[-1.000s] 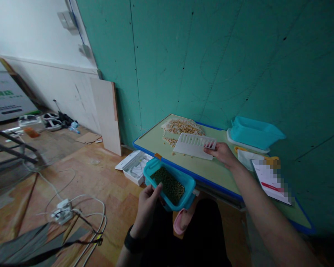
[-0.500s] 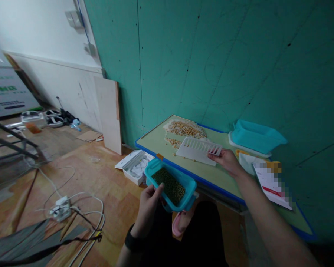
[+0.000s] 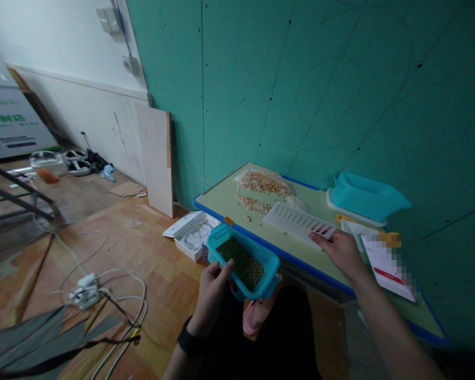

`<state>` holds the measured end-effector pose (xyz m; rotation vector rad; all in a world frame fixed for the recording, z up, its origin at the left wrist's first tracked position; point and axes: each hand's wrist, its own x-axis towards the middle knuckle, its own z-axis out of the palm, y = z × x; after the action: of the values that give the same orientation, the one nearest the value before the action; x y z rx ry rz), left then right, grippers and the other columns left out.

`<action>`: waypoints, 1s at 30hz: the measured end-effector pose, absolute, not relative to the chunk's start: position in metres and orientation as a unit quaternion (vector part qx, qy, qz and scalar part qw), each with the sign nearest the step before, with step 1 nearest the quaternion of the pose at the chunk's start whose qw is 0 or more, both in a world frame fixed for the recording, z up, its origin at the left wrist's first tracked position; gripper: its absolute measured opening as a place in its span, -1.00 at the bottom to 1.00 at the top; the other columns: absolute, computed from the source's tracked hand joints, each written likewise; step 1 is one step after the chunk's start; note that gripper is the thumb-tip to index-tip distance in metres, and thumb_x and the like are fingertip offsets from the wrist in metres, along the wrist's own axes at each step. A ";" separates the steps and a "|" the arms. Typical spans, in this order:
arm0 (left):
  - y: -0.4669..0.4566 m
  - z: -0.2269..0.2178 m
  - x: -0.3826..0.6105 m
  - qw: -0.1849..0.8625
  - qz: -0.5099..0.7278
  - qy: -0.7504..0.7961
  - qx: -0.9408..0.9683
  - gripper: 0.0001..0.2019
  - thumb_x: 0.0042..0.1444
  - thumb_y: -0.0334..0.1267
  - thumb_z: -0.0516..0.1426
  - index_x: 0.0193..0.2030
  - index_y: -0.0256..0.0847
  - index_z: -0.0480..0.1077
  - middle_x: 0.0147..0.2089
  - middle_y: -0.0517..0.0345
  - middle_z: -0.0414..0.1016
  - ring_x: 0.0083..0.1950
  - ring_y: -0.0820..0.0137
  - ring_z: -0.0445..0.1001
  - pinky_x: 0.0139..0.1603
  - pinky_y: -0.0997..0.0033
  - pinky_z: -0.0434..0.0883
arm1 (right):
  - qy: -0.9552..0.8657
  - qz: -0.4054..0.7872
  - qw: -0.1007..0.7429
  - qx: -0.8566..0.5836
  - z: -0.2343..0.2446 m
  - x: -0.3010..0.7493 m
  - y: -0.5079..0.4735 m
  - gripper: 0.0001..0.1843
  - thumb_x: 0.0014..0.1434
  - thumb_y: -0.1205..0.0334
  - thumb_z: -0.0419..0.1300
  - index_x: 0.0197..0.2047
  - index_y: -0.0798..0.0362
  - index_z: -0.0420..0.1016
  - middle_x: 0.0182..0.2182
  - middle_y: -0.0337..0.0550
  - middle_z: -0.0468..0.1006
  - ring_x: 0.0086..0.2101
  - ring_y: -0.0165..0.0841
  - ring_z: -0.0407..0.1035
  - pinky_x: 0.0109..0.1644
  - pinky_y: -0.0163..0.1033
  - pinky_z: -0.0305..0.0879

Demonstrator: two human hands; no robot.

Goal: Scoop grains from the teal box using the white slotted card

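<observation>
Beyond the grips, a green wall (image 3: 245,89) is rising; left of them, a white wall (image 3: 63,42) is meeting it. Below, a table (image 3: 218,196) is standing and a brown floor (image 3: 150,248) is spreading.

Taking the middle of the view as the dial's centre, the left hand (image 3: 214,287) sits between six and seven, thumb over the rim of a blue tub (image 3: 269,264) holding green beans (image 3: 237,256). At four, the right hand (image 3: 342,253) grips the end of a slotted white plate (image 3: 291,227) over the table (image 3: 221,195). Yellow beans (image 3: 265,182) lie heaped between two and three; a second blue tub (image 3: 368,195) stands at three, a power strip (image 3: 85,290) at eight.
</observation>
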<state>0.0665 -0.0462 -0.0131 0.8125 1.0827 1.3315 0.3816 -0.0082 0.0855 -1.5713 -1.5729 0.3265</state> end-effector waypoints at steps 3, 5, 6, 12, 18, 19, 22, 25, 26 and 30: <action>-0.049 -0.010 0.070 0.578 0.578 0.463 0.341 -0.45 -0.17 0.25 0.39 -0.60 -0.20 0.34 -0.69 0.22 0.40 -0.65 0.43 0.39 -0.59 0.48 0.32 | -0.622 0.064 0.432 -0.650 0.079 0.374 -0.033 -0.65 0.10 -0.14 0.26 -0.36 -0.04 0.68 -0.39 -0.03 0.72 -0.30 0.01 0.63 -0.30 -0.08 0.52; -0.051 -0.009 0.072 0.581 0.578 0.462 0.339 -0.45 -0.16 0.25 0.39 -0.60 -0.19 0.34 -0.69 0.21 0.40 -0.65 0.43 0.39 -0.59 0.48 0.31 | -0.617 0.017 0.429 -0.659 0.074 0.364 -0.047 -0.64 0.16 -0.14 0.24 -0.34 -0.05 0.68 -0.39 -0.03 0.72 -0.32 -0.01 0.63 -0.35 -0.11 0.50; -0.052 -0.008 0.074 0.583 0.577 0.462 0.337 -0.46 -0.16 0.24 0.39 -0.60 -0.19 0.33 -0.69 0.21 0.40 -0.66 0.43 0.38 -0.60 0.48 0.31 | -0.618 -0.007 0.425 -0.661 0.072 0.358 -0.053 -0.65 0.19 -0.13 0.22 -0.31 -0.05 0.69 -0.37 -0.02 0.72 -0.33 -0.02 0.63 -0.36 -0.12 0.49; -0.057 -0.002 0.079 0.584 0.581 0.474 0.312 -0.50 -0.13 0.20 0.39 -0.55 -0.19 0.36 -0.68 0.24 0.40 -0.64 0.44 0.38 -0.57 0.49 0.32 | -0.661 -0.135 0.403 -0.618 0.066 0.308 -0.082 -0.71 0.34 0.08 0.14 -0.19 -0.05 0.69 -0.26 0.02 0.73 -0.31 -0.12 0.64 -0.20 -0.16 0.53; -0.060 0.002 0.080 0.568 0.591 0.484 0.306 -0.51 -0.08 0.17 0.37 -0.58 -0.18 0.33 -0.69 0.22 0.41 -0.64 0.43 0.38 -0.56 0.47 0.31 | -0.688 -0.118 0.428 -0.574 0.071 0.280 -0.096 -0.74 0.36 0.16 0.13 -0.12 -0.16 0.68 -0.23 -0.11 0.73 -0.27 -0.15 0.65 -0.11 -0.13 0.56; -0.060 0.003 0.079 0.565 0.594 0.484 0.305 -0.51 -0.08 0.17 0.37 -0.58 -0.18 0.33 -0.69 0.23 0.40 -0.64 0.43 0.38 -0.56 0.47 0.31 | -0.679 -0.125 0.428 -0.583 0.073 0.282 -0.094 -0.75 0.35 0.14 0.14 -0.14 -0.15 0.69 -0.24 -0.09 0.73 -0.27 -0.14 0.65 -0.12 -0.13 0.55; -0.058 0.002 0.075 0.558 0.599 0.487 0.305 -0.52 -0.08 0.16 0.37 -0.56 -0.19 0.34 -0.68 0.24 0.40 -0.63 0.44 0.38 -0.57 0.49 0.30 | -0.645 -0.146 0.424 -0.618 0.075 0.295 -0.079 -0.71 0.33 0.04 0.18 -0.23 -0.05 0.70 -0.29 0.05 0.72 -0.32 -0.10 0.64 -0.20 -0.15 0.52; -0.052 0.000 0.069 0.557 0.596 0.489 0.309 -0.52 -0.07 0.17 0.36 -0.56 -0.20 0.35 -0.68 0.23 0.40 -0.64 0.45 0.37 -0.57 0.50 0.29 | -0.636 -0.123 0.429 -0.630 0.074 0.308 -0.055 -0.63 0.31 -0.06 0.17 -0.26 0.00 0.70 -0.34 0.10 0.71 -0.35 -0.07 0.63 -0.28 -0.15 0.47; -0.049 -0.001 0.066 0.557 0.596 0.488 0.311 -0.52 -0.08 0.17 0.37 -0.56 -0.20 0.36 -0.69 0.23 0.40 -0.64 0.45 0.37 -0.58 0.50 0.28 | -0.636 -0.106 0.432 -0.630 0.072 0.310 -0.046 -0.62 0.31 -0.09 0.17 -0.25 0.00 0.70 -0.34 0.10 0.71 -0.34 -0.07 0.63 -0.30 -0.16 0.46; -0.037 -0.001 0.047 0.559 0.595 0.480 0.321 -0.53 -0.11 0.18 0.37 -0.54 -0.20 0.38 -0.70 0.24 0.39 -0.67 0.44 0.36 -0.59 0.48 0.30 | -0.644 -0.043 0.453 -0.615 0.069 0.309 -0.013 -0.58 0.27 -0.15 0.19 -0.30 0.00 0.68 -0.35 0.06 0.72 -0.33 -0.09 0.63 -0.33 -0.19 0.43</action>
<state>0.0467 -0.0366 -0.0010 0.7576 1.1317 1.4033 0.3091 -0.0128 0.0690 -1.5174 -1.5908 -0.1059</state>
